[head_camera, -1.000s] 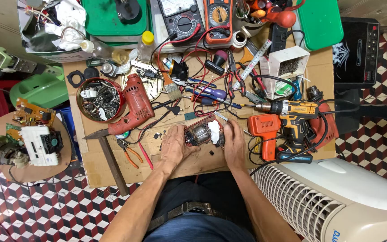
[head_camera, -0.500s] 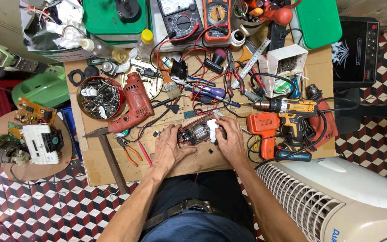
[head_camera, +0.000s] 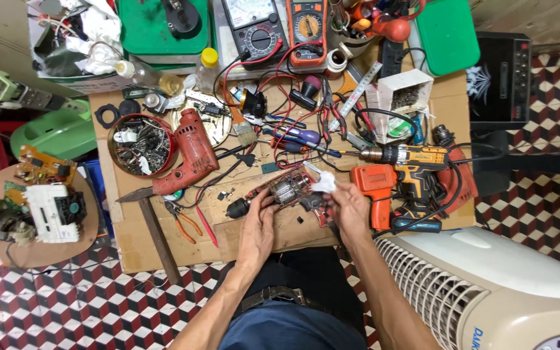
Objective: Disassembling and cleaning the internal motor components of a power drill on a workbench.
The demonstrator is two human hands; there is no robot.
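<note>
An opened red drill [head_camera: 285, 192] with its motor and chuck exposed lies on the cardboard-covered bench [head_camera: 163, 249] in front of me. My left hand [head_camera: 257, 223] grips its chuck end from below. My right hand [head_camera: 348, 209] holds a small white rag [head_camera: 324, 184] pressed against the drill's rear part. The other red drill shell half [head_camera: 189, 159] lies to the left, next to a round tin of screws and small parts [head_camera: 140, 144].
An orange cordless drill [head_camera: 371, 188] and a yellow one [head_camera: 416, 159] lie right of my hands. A hammer [head_camera: 153, 227], pliers [head_camera: 186, 220], screwdrivers [head_camera: 293, 136], two multimeters [head_camera: 280, 29] and red leads crowd the bench. A white fan heater [head_camera: 487, 291] stands at lower right.
Both hands have shifted apart along the drill; the left hand moved toward the chuck end, and the right hand moved the white rag up and right at the drill's rear.
</note>
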